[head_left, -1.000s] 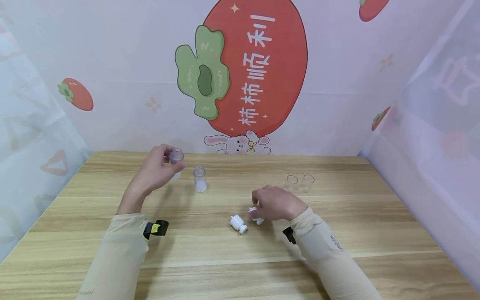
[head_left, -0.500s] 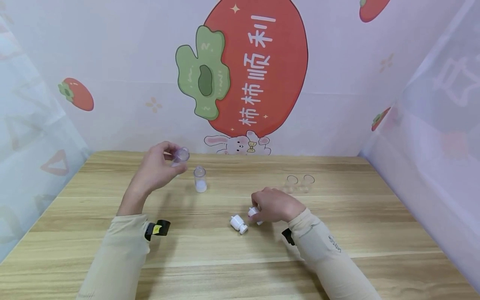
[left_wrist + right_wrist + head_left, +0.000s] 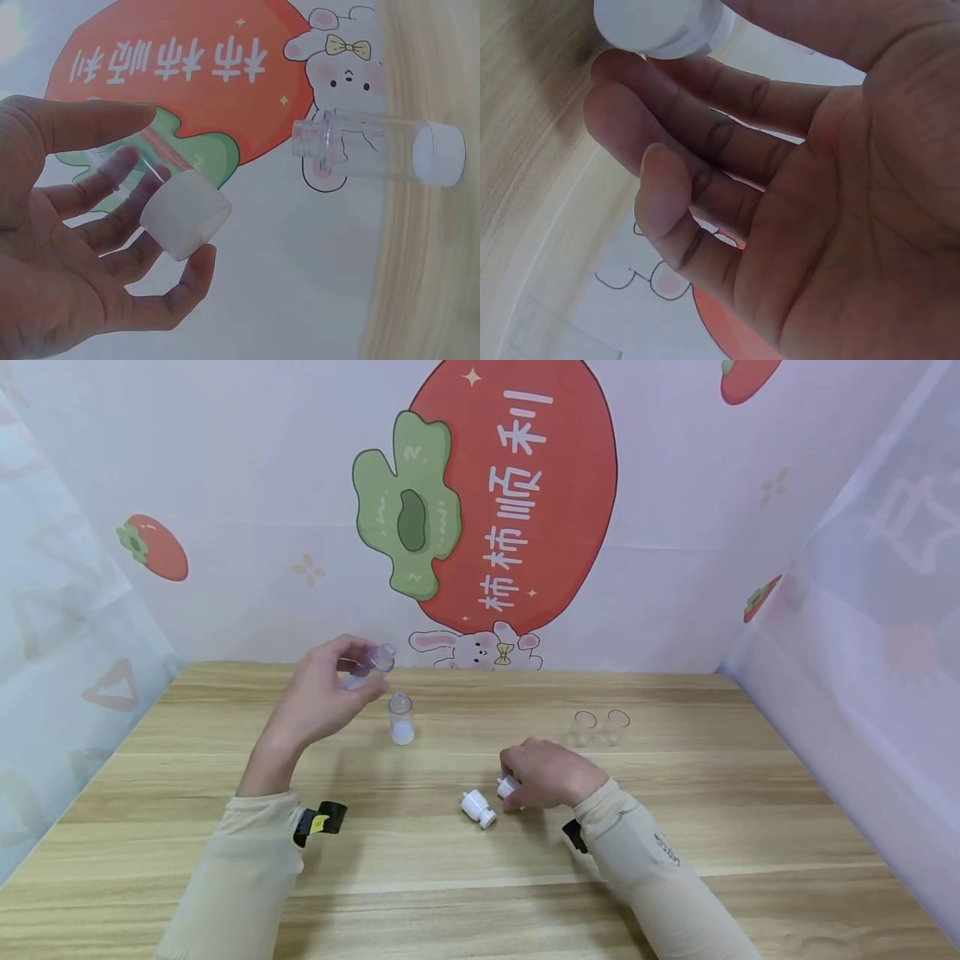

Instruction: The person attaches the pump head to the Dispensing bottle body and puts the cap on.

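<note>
My left hand grips a clear bottle above the table at the back left. The bottle is tilted, its open neck towards the head camera. In the left wrist view its white base sticks out past my fingers. A matching clear bottle with a white base stands upright on the table beside that hand. My right hand pinches a white pump head low over the table, and the fingers hide part of it. A second white pump head lies just left of it.
Two see-through caps stand at the back right, behind my right hand. A printed cloth wall rises along the table's back edge, with more cloth on both sides. The wooden table extends towards me.
My left hand has moved slightly up and to the right, tilting the bottle so its neck faces the camera more. My right hand has shifted slightly left, still holding the white pump head.
</note>
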### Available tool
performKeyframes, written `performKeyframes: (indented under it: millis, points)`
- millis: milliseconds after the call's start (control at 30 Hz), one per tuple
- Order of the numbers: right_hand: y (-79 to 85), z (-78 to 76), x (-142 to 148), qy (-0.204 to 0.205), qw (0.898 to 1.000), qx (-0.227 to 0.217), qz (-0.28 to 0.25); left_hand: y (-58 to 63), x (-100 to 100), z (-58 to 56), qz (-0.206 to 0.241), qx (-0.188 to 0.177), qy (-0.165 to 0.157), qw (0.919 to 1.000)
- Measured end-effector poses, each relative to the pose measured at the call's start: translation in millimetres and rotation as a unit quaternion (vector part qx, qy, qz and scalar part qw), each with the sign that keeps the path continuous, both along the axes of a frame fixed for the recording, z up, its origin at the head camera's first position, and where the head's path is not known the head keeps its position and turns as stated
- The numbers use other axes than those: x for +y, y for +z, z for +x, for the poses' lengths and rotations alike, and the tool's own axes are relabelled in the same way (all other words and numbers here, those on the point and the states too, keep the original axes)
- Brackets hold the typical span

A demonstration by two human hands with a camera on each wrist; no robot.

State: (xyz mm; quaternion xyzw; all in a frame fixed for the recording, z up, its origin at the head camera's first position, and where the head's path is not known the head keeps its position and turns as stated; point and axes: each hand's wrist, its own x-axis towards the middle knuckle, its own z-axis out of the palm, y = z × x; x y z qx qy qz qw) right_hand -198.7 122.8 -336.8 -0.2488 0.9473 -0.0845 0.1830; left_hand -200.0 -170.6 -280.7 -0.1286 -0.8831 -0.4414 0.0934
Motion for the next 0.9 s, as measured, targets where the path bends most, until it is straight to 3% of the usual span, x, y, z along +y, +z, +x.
performKeyframes:
  millis: [533, 900]
  points:
    - [-2.1, -0.3, 0.0, 0.011, 1.000, 0.009, 0.002, 0.4, 16.8, 2.3, -0.001, 0.017, -0.032, 0.9993]
    - [5.9, 0.4, 2.8, 0.011, 0.999, 0.028, -0.014, -0.8, 23.8, 4.2, -0.010, 0.024, -0.041, 0.9988]
